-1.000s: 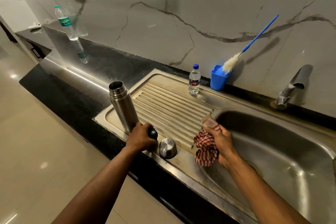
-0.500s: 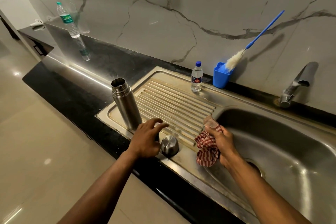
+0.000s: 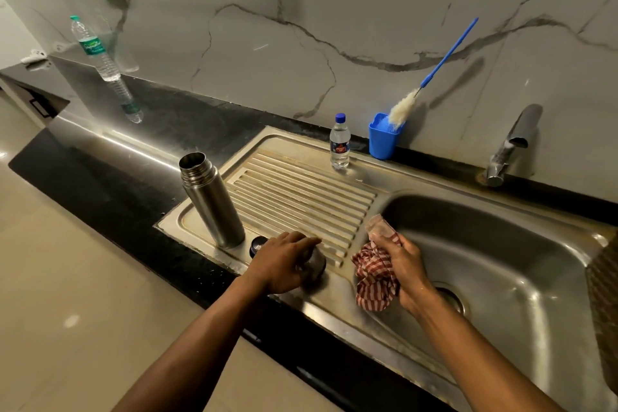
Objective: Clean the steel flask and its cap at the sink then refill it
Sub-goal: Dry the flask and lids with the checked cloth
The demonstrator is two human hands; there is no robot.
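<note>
**Left hand on steel cap, right hand holding cloth at sink edge**

The tall cylindrical stainless-steel flask (image 3: pixel 211 199) stands upright and uncapped on the left end of the ribbed steel drainboard (image 3: pixel 301 191), its threaded mouth open. Just beside its base, toward the person, lies a small round black stopper (image 3: pixel 258 243), partly hidden by the left hand.

The left hand (image 3: pixel 284 261) rests over the domed steel cap (image 3: pixel 314 266), which sits on the front edge of the drainboard. The fingers curve down over the top of the cap and touch it; whether they actually clamp it cannot be told, as the hand covers most of the cap.

The right hand (image 3: pixel 399 261) is closed around a red-and-white checked cloth (image 3: pixel 374 278), which hangs bunched below the palm. A pale folded corner sticks up above the fingers. The hand is positioned at the boundary between drainboard and stainless-steel sink basin (image 3: pixel 518 261).

At the rear of the drainboard stands a small clear plastic bottle with a blue cap (image 3: pixel 339 142). Next to it, against the marble wall, is a blue plastic holder (image 3: pixel 383 144) containing a blue-handled bottle brush with a white head (image 3: pixel 431 77). A steel tap (image 3: pixel 508 147) is mounted behind the basin. A large clear water bottle with a green label (image 3: pixel 93 48) stands well apart on the black counter at far left.
</note>
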